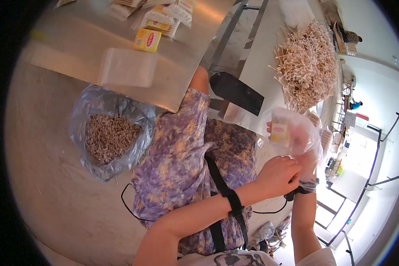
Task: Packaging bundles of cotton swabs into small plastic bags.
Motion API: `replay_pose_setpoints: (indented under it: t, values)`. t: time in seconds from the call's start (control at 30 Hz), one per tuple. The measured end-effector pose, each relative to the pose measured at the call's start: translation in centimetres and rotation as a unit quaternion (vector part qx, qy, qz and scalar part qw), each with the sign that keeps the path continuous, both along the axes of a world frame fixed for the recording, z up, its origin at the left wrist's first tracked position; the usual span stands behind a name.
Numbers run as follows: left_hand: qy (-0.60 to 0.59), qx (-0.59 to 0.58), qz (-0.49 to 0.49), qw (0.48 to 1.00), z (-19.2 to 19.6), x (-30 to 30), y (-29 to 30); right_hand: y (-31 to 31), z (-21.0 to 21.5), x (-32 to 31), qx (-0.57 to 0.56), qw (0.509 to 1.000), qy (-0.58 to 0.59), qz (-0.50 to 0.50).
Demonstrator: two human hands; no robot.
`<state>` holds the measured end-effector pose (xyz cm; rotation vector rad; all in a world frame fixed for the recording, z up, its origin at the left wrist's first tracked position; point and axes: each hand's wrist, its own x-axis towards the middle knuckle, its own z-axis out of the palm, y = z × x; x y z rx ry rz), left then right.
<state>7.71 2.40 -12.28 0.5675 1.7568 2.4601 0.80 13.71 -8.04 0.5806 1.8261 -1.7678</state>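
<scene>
Your yellow-labelled pack of cotton swabs (279,131) is to the right of the steel table (75,44), beyond its near right corner and a little closer to you than that corner. It shows through a clear plastic bag (314,144), and your right hand (299,133), inside that bag, is clamped on it, with fingertips showing at the pack's left edge. The film reaches down to your right wrist, by a black wrist strap (307,186). Your left hand (280,175) has its fingers curled beside that wrist, at the bag's lower end; I cannot tell whether they pinch the film. Your two hands are close together, both to the right of the steel table.

Farther from you than the pack, also right of the steel table, a large heap of loose cotton swabs (308,66) lies on a pale worktop (264,55). A black panel (237,93) juts out just right of the steel table's near corner. On the steel table, near its front edge, lies a stack of clear bags (127,67); behind it is a yellow packet (147,40), with more swab packs (179,11) beyond. In front of the steel table, a grey translucent sack (82,128) stands open on the floor, holding loose swabs (111,138)
</scene>
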Motion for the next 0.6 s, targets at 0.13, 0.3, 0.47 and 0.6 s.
replay_pose_setpoints:
  t: [0.13, 0.3, 0.47, 0.6]
  values:
    - [-0.214, 0.003, -0.061, 0.975, -0.6, 0.5, -2.2, -1.0, 1.4, 0.6, 0.054, 0.997, 0.044, 0.038]
    - [-0.298, 0.019, 0.145, 0.943, -3.7, -2.0, -4.6, -0.5, 2.2, 1.2, 0.085, 0.994, 0.061, 0.014]
    - [-0.152, 0.011, 0.184, 0.971, -3.0, -2.9, -5.1, -0.3, 2.0, 2.1, 0.15, 0.981, 0.047, 0.114]
    - [-0.1, -0.009, 0.194, 0.976, -3.3, -2.8, -5.3, -1.3, 2.6, 1.7, 0.144, 0.981, -0.013, 0.131]
